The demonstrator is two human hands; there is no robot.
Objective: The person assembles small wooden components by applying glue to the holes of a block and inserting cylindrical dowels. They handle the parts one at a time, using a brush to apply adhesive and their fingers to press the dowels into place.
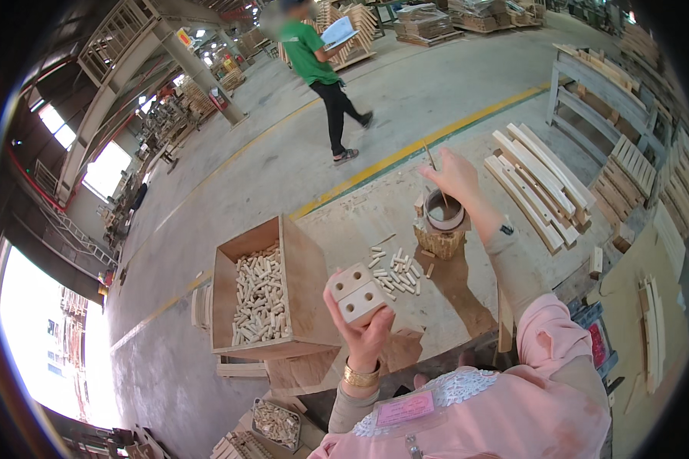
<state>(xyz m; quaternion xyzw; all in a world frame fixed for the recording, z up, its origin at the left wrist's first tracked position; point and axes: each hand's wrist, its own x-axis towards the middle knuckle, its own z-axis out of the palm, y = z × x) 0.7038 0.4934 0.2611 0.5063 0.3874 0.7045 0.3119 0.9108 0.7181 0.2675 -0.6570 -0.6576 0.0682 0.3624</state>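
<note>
My left hand (pixel 366 338) is closed around two pale wooden pieces (pixel 357 292) held side by side, their drilled end faces turned up with several round holes. Farther off to the right, my right hand (pixel 455 176) pinches a thin stick (pixel 430 157) above a round pot (pixel 446 224). Brownish contents show inside the pot, which stands on a wooden block (pixel 439 245). Loose wooden dowels (pixel 398 271) lie on the table between the held pieces and the pot.
Left of my left hand stands an open wooden box (pixel 311 287) of dowels (pixel 259 298). Long wooden strips (pixel 536 187) lie at the table's right. A grey rack (pixel 601 96) stands beyond them. A person in a green shirt (pixel 305 55) is on the floor past the table, holding papers.
</note>
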